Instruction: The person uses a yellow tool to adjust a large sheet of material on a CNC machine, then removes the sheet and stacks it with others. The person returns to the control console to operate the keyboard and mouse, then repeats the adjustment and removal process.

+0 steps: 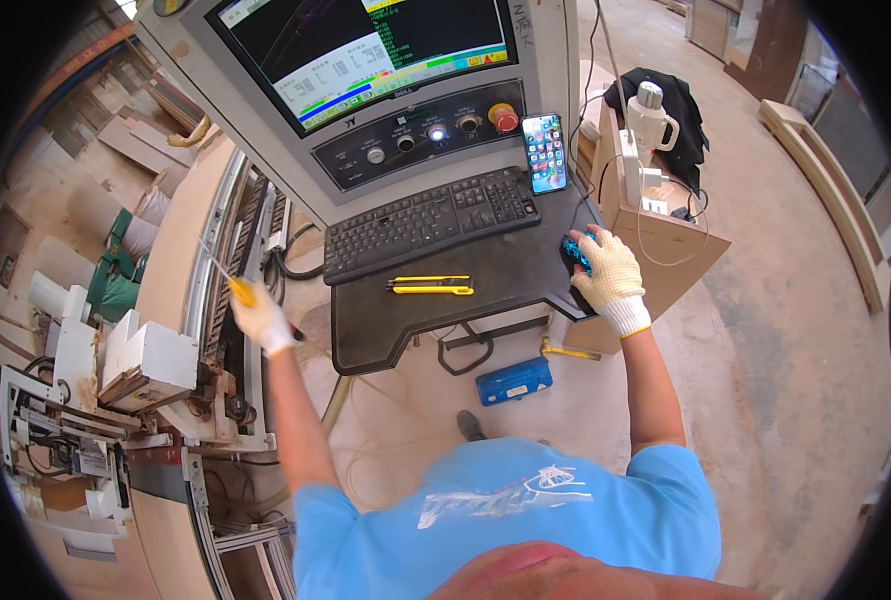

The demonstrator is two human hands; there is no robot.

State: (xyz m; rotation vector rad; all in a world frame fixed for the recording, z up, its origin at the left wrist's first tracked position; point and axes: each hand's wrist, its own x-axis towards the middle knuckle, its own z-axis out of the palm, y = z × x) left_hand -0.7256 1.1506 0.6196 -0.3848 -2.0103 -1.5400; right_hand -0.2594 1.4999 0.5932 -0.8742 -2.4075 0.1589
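Note:
My left hand [263, 318], in a pale knitted glove, is closed round a yellow air blow gun [242, 292]. Its long thin metal nozzle points up and left, toward the machine bed. A dark and red fitting and a pale hose show just behind my wrist. My right hand [609, 280], gloved the same way, lies over a black mouse [574, 256] with blue lights, at the right end of the black console shelf [386, 318]. Two yellow and black utility knives [432, 286] lie side by side on this shelf, below a black keyboard [431, 222].
A control cabinet with a lit screen [366, 50] and a red stop button [505, 119] stands ahead. A phone [546, 153] leans there. To the right are a white jug [652, 122] and cables. Below lie a blue case [514, 382] and a pale hose [366, 455].

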